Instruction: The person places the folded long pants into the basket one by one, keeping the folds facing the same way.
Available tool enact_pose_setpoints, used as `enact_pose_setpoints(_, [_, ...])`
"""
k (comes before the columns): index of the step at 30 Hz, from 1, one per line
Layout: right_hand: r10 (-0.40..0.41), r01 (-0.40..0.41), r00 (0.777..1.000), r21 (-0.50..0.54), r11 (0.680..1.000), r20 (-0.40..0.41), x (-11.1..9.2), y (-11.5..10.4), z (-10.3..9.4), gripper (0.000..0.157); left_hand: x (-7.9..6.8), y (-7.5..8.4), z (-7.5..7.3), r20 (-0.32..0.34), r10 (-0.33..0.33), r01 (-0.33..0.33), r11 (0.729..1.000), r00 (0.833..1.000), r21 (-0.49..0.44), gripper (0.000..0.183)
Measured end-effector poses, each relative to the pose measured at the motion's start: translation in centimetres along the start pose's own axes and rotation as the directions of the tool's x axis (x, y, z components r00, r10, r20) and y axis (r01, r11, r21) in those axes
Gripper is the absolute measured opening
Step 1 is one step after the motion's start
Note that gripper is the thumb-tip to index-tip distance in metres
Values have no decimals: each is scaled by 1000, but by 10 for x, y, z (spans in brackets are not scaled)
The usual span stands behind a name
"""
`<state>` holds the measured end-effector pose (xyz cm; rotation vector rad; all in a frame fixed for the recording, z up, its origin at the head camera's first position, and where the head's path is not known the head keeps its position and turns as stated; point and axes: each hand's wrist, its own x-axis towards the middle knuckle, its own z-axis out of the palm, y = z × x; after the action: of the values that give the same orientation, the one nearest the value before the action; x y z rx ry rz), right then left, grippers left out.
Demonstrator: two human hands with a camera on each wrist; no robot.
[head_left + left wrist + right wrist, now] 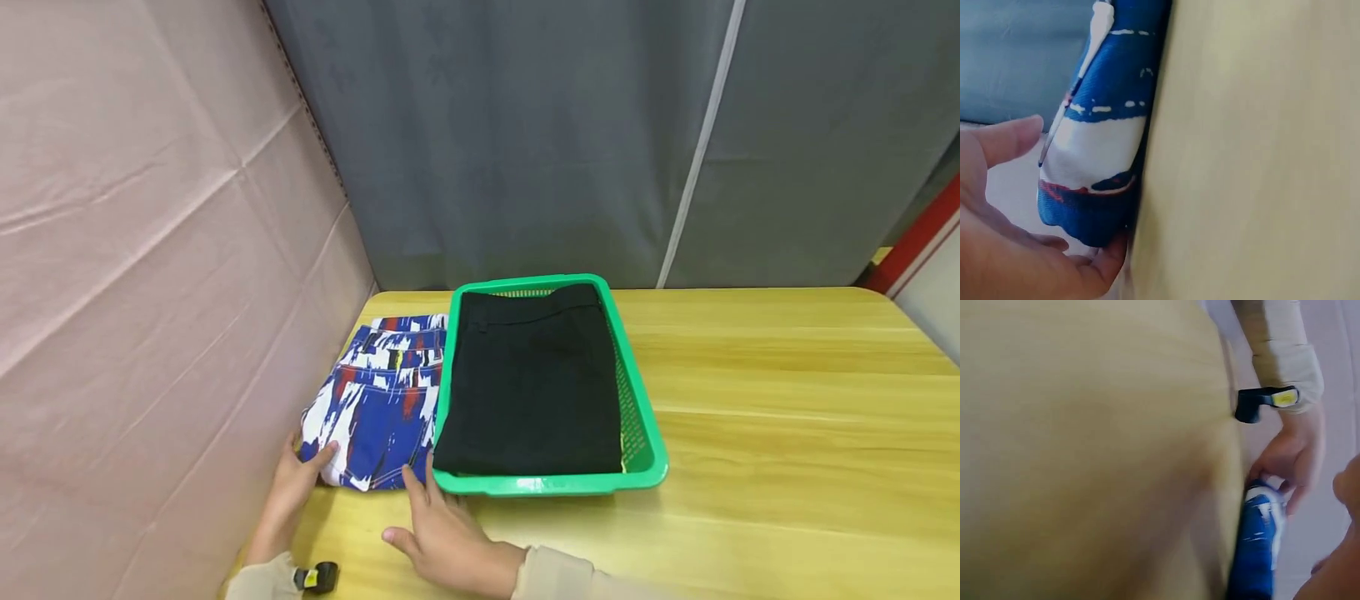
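Note:
Folded jeans (375, 408) with a blue, white and red print lie on the table, left of a green basket (651, 442). My left hand (296, 475) grips their near left corner. In the left wrist view its thumb (1019, 137) is by the upper face and its curled fingers (1107, 269) lie at the lower edge. My right hand (450, 533) has its fingers extended, the fingertips at the jeans' near right edge and the basket's near left corner. Black folded trousers (536, 392) fill most of the basket.
A pink cloth wall (187, 292) runs close along the left side of the jeans. A grey curtain (525, 150) hangs behind the wooden table (787, 450). The left wrist carries a strap with a small black device (322, 577).

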<state>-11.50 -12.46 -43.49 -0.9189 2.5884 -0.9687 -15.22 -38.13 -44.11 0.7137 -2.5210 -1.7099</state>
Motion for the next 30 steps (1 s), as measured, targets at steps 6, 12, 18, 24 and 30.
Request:
enact_pose_setpoints(6, [90,-65,990,204,977,-112,8,18,12,67,0,0,-1,31,-44,46,998,999,-44,85])
enact_pose_setpoints(12, [185,-156,983,467,870,-15,18,28,12,66,4,-3,-1,90,-19,26,996,996,-81,83])
enact_pose_setpoints(18, [274,-211,962,647,733,3,31,25,18,70,12,-7,-3,117,-42,62,982,992,-177,77])
enact_pose_setpoints(24, [463,-344,886,717,606,34,44,19,29,80,20,-10,0,107,-75,98,967,991,-234,78])
enact_pose_setpoints(30, [582,-402,813,698,592,-25,64,43,71,85,14,-14,-1,108,-108,136,948,988,-289,68])
